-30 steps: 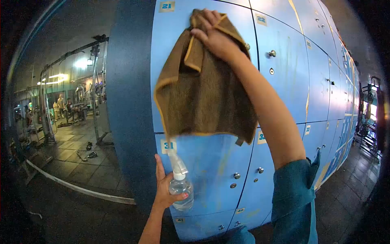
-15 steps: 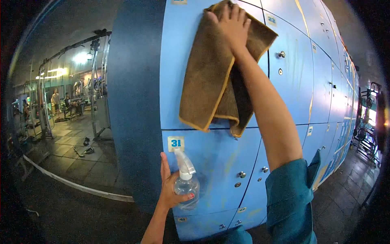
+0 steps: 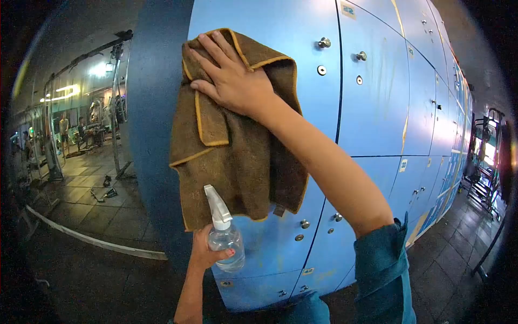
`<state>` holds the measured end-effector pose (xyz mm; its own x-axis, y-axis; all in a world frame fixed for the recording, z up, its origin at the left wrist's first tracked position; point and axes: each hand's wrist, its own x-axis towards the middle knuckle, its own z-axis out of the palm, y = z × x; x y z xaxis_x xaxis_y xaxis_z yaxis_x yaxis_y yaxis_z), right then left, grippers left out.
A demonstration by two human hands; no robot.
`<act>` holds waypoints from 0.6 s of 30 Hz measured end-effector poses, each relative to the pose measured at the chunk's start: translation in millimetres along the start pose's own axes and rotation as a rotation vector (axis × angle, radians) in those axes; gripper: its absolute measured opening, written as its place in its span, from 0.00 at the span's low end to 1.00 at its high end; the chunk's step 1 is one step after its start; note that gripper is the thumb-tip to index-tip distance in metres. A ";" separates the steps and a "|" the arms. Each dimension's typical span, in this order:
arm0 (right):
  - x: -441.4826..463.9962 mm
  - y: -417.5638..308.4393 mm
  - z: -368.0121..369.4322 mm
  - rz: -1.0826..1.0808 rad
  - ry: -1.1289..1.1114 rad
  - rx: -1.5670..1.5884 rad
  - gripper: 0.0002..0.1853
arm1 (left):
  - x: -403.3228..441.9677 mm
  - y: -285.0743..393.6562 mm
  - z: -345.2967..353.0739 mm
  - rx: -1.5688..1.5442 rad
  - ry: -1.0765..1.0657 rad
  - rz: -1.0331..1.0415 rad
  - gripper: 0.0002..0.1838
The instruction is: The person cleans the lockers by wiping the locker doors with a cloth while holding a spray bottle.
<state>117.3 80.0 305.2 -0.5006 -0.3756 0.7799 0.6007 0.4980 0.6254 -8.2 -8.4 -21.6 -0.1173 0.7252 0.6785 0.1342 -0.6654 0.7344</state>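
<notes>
My right hand [image 3: 234, 81] lies flat with spread fingers on a brown microfibre cloth [image 3: 240, 167], pressing it to a blue locker door [image 3: 280, 27]. Yellow stitching edges the cloth, whose upper part is folded over and whose lower part hangs down over the door beneath. Below it, my left hand [image 3: 203, 252] is closed around a clear spray bottle [image 3: 227, 248] with a white trigger head. The bottle is upright, its nozzle in front of the cloth's lower edge. The cloth hides the left side of the doors behind it.
More numbered blue lockers [image 3: 377, 119] with round knobs and keyholes run away to the right, some with yellowish streaks. At left, a large mirror or glass panel [image 3: 81, 216] shows gym machines and people. A weight rack [image 3: 485, 156] stands at far right on dark floor tiles.
My right hand and the cloth have moved down and left across the locker, and the cloth's top has folded over. The spray bottle in my left hand has shifted slightly left in view.
</notes>
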 end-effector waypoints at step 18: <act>-161.5 31.7 -79.5 0.439 0.026 -0.092 0.30 | 11.2 28.9 11.1 0.245 0.045 0.221 0.48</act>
<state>266.7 94.3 200.9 -0.1712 -0.1642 0.9714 0.8065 0.5430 0.2340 5.3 -17.5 7.0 -0.1020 0.5559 0.8250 0.3934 -0.7392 0.5467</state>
